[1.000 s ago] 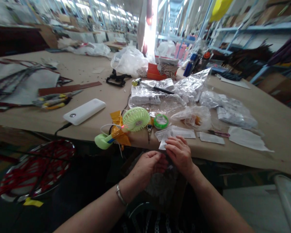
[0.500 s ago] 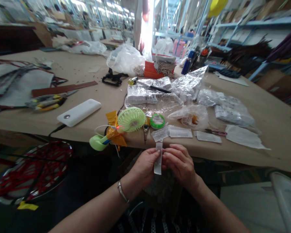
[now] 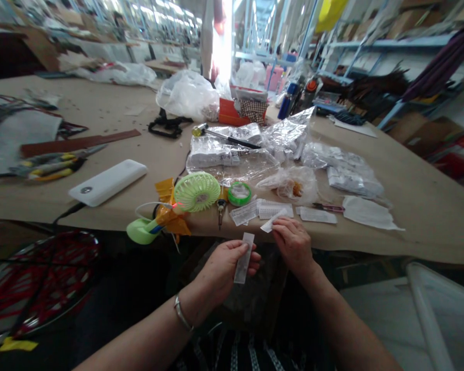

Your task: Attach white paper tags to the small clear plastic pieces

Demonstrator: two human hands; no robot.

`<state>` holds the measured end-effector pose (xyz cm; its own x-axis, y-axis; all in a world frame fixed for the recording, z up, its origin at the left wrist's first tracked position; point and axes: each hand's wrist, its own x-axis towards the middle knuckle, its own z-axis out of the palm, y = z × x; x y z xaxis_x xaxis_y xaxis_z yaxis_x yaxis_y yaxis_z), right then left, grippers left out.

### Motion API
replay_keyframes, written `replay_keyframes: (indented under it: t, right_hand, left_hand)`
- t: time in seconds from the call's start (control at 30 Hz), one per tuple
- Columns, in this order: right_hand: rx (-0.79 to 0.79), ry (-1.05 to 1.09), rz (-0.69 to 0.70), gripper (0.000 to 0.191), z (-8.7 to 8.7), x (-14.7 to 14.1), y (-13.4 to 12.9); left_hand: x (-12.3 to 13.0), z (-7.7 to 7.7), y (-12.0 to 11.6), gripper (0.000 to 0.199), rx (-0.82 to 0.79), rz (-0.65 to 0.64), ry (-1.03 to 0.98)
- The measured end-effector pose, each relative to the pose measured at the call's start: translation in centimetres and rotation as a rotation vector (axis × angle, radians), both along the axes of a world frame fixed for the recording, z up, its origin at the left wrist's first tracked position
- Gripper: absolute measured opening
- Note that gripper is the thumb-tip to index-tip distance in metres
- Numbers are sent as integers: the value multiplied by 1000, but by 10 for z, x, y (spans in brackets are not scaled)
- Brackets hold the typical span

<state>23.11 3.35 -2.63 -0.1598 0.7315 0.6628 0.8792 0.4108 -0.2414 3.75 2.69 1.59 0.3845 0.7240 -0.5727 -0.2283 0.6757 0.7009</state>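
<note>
In front of the table edge my left hand is closed on a narrow, translucent white strip, thumb on top and fingers behind. The strip stands nearly upright, tilted a little to the right. My right hand, at the table's front edge, pinches a small white slip, perhaps paper. Close behind that slip lie printed white labels and another printed sheet. Right of them is a further stack of white slips.
A green fan taped to the edge, a screwdriver-like tool and a green tape roll stand left of the labels. Behind lie clear plastic packets and a hammer. A white power bank and pliers are leftward.
My right hand has moved away from the strip, up and right to the table edge, and now pinches a white slip. My left hand still holds the strip. The view has shifted slightly.
</note>
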Motion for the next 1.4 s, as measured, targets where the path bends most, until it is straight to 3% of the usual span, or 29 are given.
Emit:
replay_keyframes:
  t: [0.13, 0.2, 0.3, 0.37, 0.63, 0.9, 1.0, 1.13, 1.2, 1.27, 1.4]
  right_hand:
    - [17, 236, 59, 13, 5, -3, -7]
    - [16, 288, 167, 12, 9, -12, -15]
    - [-14, 200, 400, 10, 12, -30, -27]
    - [-26, 137, 481, 10, 11, -40, -31]
    - [-102, 54, 546, 13, 9, -45, -35]
    - [-101, 74, 530, 12, 16, -53, -45]
    - [-93, 30, 420, 20, 20, -33, -43]
    - [-65, -6, -115, 38, 17, 23, -33]
    - [-94, -114, -285, 48, 11, 49, -28]
    - [-142, -210, -328, 46, 3, 64, -27]
    - [-120, -243, -288, 34, -8, 73, -31]
  left_hand:
    - [-1, 3, 3, 16, -58, -18, -38]
    - [-1, 1, 4, 15, -78, -28, -97]
    - [0, -2, 4, 12, -50, -25, -225]
    - [0, -4, 3, 10, -40, 3, -279]
    - [-6, -1, -4, 15, -48, 14, -315]
    - [-12, -4, -7, 21, -53, -56, -257]
    - [-12, -8, -7, 21, -84, -56, -187]
    - [-12, -15, -7, 19, -111, -76, -88]
    - [-11, -17, -7, 19, -111, -93, -88]
    - [-10, -19, -7, 20, -106, -99, -89]
    - [-8, -21, -9, 19, -102, -96, -78]
